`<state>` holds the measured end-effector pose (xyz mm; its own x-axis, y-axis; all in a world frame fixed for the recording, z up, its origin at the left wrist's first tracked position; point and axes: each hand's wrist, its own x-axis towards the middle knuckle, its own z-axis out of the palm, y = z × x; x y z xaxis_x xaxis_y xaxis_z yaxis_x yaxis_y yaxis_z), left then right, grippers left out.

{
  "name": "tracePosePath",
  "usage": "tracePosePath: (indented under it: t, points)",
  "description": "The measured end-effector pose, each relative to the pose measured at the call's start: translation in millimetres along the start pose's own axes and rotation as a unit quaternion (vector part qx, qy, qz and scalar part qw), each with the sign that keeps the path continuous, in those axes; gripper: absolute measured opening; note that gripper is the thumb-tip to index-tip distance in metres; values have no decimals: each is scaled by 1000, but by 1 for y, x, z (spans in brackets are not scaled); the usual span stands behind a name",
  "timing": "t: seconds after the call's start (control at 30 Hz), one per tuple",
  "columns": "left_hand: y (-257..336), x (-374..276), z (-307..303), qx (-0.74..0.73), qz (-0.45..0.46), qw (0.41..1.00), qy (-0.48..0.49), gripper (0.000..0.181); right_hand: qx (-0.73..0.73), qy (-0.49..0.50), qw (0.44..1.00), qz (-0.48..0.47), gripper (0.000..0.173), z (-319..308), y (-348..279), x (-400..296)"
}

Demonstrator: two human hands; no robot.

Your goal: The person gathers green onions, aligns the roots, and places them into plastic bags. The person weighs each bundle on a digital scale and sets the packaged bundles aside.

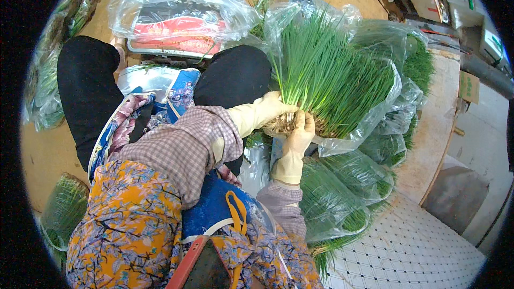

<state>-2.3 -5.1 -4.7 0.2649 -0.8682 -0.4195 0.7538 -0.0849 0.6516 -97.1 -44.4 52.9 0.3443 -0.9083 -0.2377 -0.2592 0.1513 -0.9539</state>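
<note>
A thick bundle of long green seedlings, chives or scallions by their look (333, 68), stands upright in an opened clear plastic bag (357, 140). My left hand (275, 106), in a pale rubber glove, closes around some pale stems at the bundle's near left edge. Just to its right, my right hand (303, 124), gloved the same way, has its fingertips pinched at the base of those stems. Brownish roots (279, 125) show below and between the hands. The undersides of the fingers are hidden.
Bags of greens (333, 196) crowd the right side, beside a white dotted mat (401, 245). A scale-like device with a red-and-white panel (176, 40) lies under clear plastic (180, 0) ahead. More bagged greens lie at far left (52, 88) and lower left (64, 208).
</note>
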Motion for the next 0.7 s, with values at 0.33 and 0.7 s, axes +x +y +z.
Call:
tracePosePath:
  t: [0.33,0.7]
  points:
    - [10,-5,4,0,-48,999,14,31,-64,9,994,-90,23,-8,5,18]
    - [13,-6,7,-14,-81,997,11,28,-368,-63,905,-204,20,1,-34,65]
